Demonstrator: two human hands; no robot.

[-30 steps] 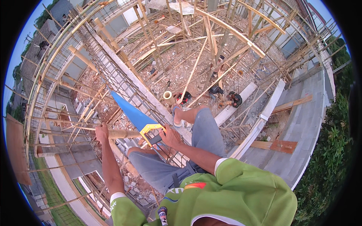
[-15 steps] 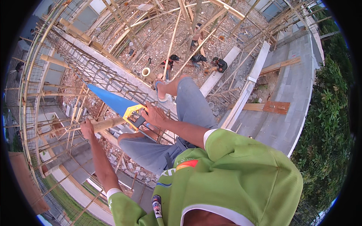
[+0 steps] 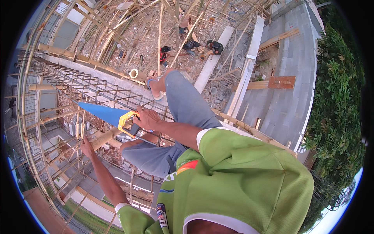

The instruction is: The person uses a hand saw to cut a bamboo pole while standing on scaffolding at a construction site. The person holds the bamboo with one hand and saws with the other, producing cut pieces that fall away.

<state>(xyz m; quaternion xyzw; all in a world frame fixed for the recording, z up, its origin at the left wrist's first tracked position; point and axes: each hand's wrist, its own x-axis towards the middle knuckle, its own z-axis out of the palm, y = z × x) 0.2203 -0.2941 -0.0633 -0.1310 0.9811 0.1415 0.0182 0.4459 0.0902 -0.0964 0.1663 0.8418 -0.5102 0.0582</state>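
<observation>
My right hand [image 3: 147,118] is closed around the yellow and black handle of a handsaw [image 3: 102,113]. Its long blue blade points to the left, above a thick bamboo pole [image 3: 104,139], and I cannot tell whether the teeth touch it. At the pole's left end, my left hand [image 3: 87,148] is wrapped on it, with part of the fingers hidden. The pole extends toward my bent left leg, which hides its other end. Just beyond the blade runs a long cage of steel reinforcing bars [image 3: 97,86].
I am high above rubble-strewn ground, where several people [image 3: 214,46] work beside a pale plank [image 3: 213,58]. Bamboo scaffolding [image 3: 28,78] rises at the left. A grey block wall [image 3: 290,66] and trees [image 3: 335,101] lie to the right. A pale round bucket [image 3: 134,73] stands below.
My view has shifted and turned, so the ground and people appear farther left and higher. My right hand still holds the handsaw, and my left hand stays at the pole's end.
</observation>
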